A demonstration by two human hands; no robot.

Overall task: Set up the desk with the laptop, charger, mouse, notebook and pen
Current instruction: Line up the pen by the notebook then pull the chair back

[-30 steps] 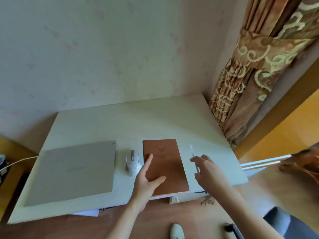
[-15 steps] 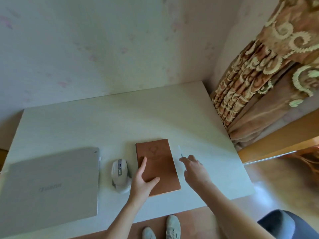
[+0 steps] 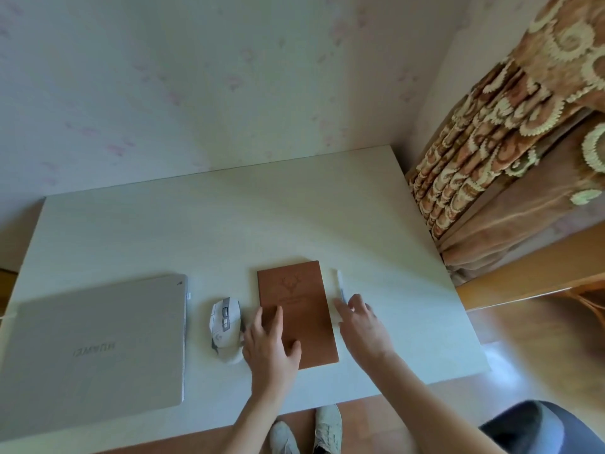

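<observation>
Closed silver laptop (image 3: 95,352) flat at the near left of the white desk (image 3: 229,231), white gaming mouse (image 3: 225,326) just right of it, then a brown notebook (image 3: 299,309) with a deer emblem. Left hand (image 3: 271,345) spread flat on the notebook's near-left corner, gripping nothing. White pen (image 3: 340,285) lying just right of the notebook, right hand (image 3: 363,326) loosely open with fingertips at its near end. No containers anywhere. Patterned curtain (image 3: 510,142) far right.

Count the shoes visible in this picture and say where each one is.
2. The left shoe and the right shoe stand side by side on the floor below the desk's near edge, between the person's forearms. The bottom frame edge crops both.
</observation>
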